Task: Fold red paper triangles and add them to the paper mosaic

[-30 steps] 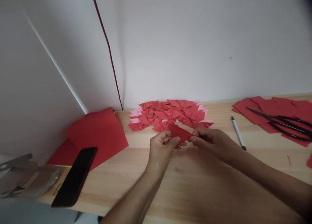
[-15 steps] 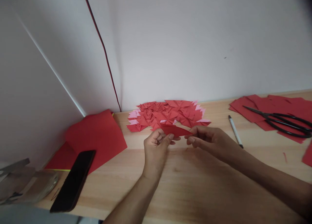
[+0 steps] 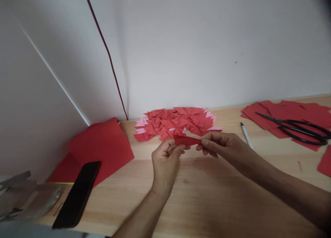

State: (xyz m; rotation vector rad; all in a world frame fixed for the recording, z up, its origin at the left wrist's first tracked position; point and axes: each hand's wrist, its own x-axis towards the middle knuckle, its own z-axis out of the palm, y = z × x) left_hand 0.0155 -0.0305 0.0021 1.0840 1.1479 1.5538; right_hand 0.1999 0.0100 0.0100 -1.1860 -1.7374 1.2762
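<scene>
A folded piece of red paper (image 3: pixel 186 140) is held above the table, between both hands. My left hand (image 3: pixel 165 158) pinches its left end with the thumb in front and the fingers curled behind. My right hand (image 3: pixel 222 145) grips the pointed right end between thumb and fingertips. Just beyond the hands lies a spread pile of folded red and pink paper pieces (image 3: pixel 178 122), close to the wall. Part of the held paper is covered by the fingers.
Black-handled scissors (image 3: pixel 297 127) rest on red paper sheets (image 3: pixel 266 110) at the right. A white pen (image 3: pixel 246 134) lies left of them. At the left, a black phone (image 3: pixel 79 195) overlaps large red sheets (image 3: pixel 103 145), near a clear plastic container (image 3: pixel 38 198). A cable (image 3: pixel 110 55) hangs along the wall.
The right thumb has closed onto the paper's right tip, where the hand was looser before. The paper has turned slightly and looks narrower. The whole view has shifted a little.
</scene>
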